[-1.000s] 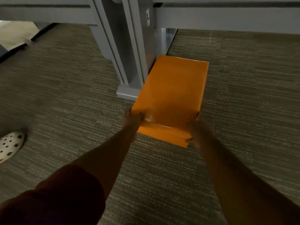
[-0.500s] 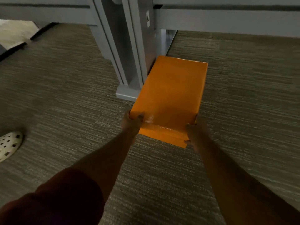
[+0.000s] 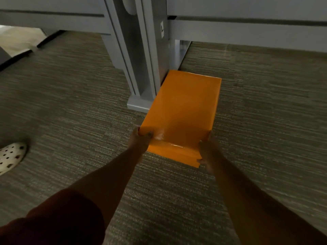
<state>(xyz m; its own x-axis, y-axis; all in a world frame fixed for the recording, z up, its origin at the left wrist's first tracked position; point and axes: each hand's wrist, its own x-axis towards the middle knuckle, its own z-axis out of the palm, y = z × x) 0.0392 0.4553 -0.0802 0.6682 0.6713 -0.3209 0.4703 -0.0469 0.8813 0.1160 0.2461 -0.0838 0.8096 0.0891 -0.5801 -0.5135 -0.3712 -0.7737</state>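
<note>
head view: left hand (image 3: 139,140) and right hand (image 3: 209,151) each grip a near corner.
orange package (image 3: 184,110): held over the carpet (image 3: 70,106), far end beside the grey post (image 3: 141,71).
risk: glossy wrap could slip, or its corner strike the post.

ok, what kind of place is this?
Likely an office floor: striped low-pile carpet, a grey desk leg bearing a small label, and grey panels behind. The left hand and right hand grip an orange box beside that leg.
</note>
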